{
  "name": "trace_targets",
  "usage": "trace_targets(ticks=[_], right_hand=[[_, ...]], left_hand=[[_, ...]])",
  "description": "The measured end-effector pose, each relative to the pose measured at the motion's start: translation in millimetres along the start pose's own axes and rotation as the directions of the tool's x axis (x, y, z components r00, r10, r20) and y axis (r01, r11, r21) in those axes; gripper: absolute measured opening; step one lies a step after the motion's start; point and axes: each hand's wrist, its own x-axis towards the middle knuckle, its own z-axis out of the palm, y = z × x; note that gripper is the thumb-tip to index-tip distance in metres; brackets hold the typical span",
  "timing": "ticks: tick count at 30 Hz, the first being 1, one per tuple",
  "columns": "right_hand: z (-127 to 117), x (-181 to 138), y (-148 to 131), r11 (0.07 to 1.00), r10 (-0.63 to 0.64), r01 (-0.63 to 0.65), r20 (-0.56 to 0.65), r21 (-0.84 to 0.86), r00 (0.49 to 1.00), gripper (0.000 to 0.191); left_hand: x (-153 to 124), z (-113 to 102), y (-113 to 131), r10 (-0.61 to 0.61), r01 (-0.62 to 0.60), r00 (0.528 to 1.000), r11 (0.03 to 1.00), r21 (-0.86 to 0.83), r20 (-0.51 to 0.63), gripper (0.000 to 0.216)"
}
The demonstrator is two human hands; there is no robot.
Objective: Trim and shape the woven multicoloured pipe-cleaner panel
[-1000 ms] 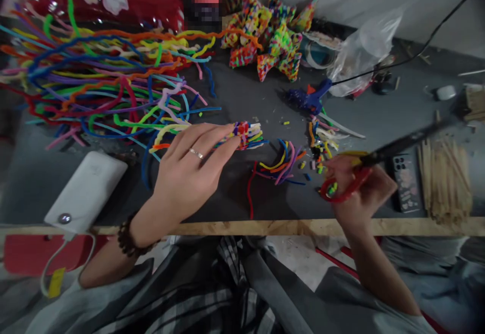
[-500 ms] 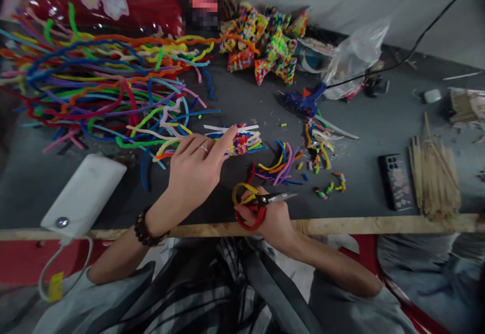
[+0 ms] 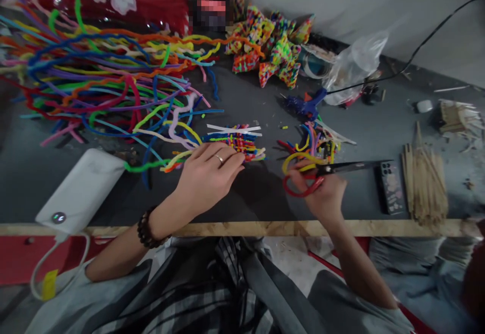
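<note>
A small woven piece of colourful pipe cleaners (image 3: 242, 139) lies on the dark table, with white strips along its far edge. My left hand (image 3: 206, 175), wearing a ring, has its fingers pressed together on the near edge of that piece and partly hides it. In my right hand (image 3: 328, 195) are scissors (image 3: 303, 186) with one yellow and one red handle loop, their blades pointing right toward a phone. Just beyond the scissors, cut pipe cleaner pieces (image 3: 311, 137) lie in a heap, partly covered by the scissors and the hand.
Long pipe cleaners (image 3: 113, 81) pile up on the left, behind a white power bank (image 3: 83, 187). Colourful woven shapes (image 3: 265, 41) stand at the back. A blue glue gun (image 3: 306, 105) trails a black cord. A phone (image 3: 391, 187) and wooden sticks (image 3: 424, 182) lie right.
My right hand has moved right and away from me with the scissors, and the loose cut pieces have shifted right into the heap. My left hand has drawn back to the woven piece's near edge.
</note>
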Motion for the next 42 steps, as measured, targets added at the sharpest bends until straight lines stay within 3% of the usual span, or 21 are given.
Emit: trace_targets(ticks=[2,4,6,9,12,14,16,17,20,23,25,28,30,34,37,39,42], right_hand=[[7,-10,-10,0.989,-0.049,0.017,0.215,0.149,0.975,0.027],[15,-14,-12,0.974,-0.052,-0.018,0.298,0.227,0.953,0.027],[20,-9,-7,0.967,-0.005,-0.057,0.244,0.248,0.970,0.029],[19,6,9,0.982,0.079,-0.087,0.056,0.169,0.995,0.030],[12,12,18,0.993,0.109,-0.103,-0.112,0.058,0.988,0.033],[6,4,15,0.992,0.118,-0.111,-0.156,0.056,0.981,0.034],[1,-12,3,0.969,0.162,-0.150,-0.044,0.194,0.986,0.033],[0,-22,-4,0.917,0.188,-0.208,0.091,0.341,0.978,0.033],[-2,-51,-25,0.744,0.207,-0.443,0.458,0.500,0.865,0.036],[2,-70,-35,0.600,0.195,-0.579,0.602,0.552,0.774,0.038],[6,-75,-34,0.532,0.190,-0.608,0.617,0.589,0.764,0.039],[9,-70,-22,0.493,0.198,-0.569,0.553,0.658,0.810,0.043],[8,-59,-11,0.525,0.186,-0.527,0.514,0.669,0.837,0.042],[-3,-23,13,0.718,0.157,-0.354,0.356,0.600,0.921,0.038],[-14,-1,22,0.924,0.038,-0.085,0.132,0.372,0.991,0.040],[-19,4,20,0.973,-0.079,0.068,0.044,0.223,0.996,0.046],[-16,1,12,0.951,-0.160,0.139,0.055,0.278,0.986,0.045]], left_hand=[[0,-1,4,0.038,-0.040,0.998,0.999,0.034,0.048,0.010],[-2,-1,8,0.070,-0.077,0.991,0.995,0.059,0.114,0.011],[-7,0,12,0.100,-0.115,0.978,0.990,0.076,0.184,0.013],[-16,4,17,0.137,-0.163,0.958,0.983,0.087,0.251,0.014],[-25,11,21,0.160,-0.186,0.954,0.979,0.084,0.254,0.015],[-29,15,24,0.144,-0.175,0.957,0.979,0.103,0.253,0.015],[-32,17,27,0.123,-0.158,0.963,0.979,0.130,0.240,0.016],[-32,18,29,0.111,-0.145,0.969,0.979,0.145,0.222,0.018],[-31,19,33,0.073,-0.101,0.985,0.980,0.174,0.158,0.027],[-27,19,35,0.078,-0.096,0.991,0.980,0.176,0.108,0.029],[-24,19,35,0.127,-0.138,0.989,0.972,0.189,0.070,0.024],[-21,22,33,0.213,-0.222,0.975,0.941,0.256,0.065,0.019],[-20,25,32,0.264,-0.281,0.960,0.915,0.291,0.096,0.018],[-22,30,28,0.299,-0.316,0.949,0.904,0.290,0.101,0.016],[-24,33,25,0.307,-0.312,0.950,0.908,0.280,0.064,0.018],[-25,35,23,0.308,-0.304,0.951,0.914,0.269,0.026,0.022],[-25,37,20,0.320,-0.311,0.947,0.920,0.238,0.000,0.026]])
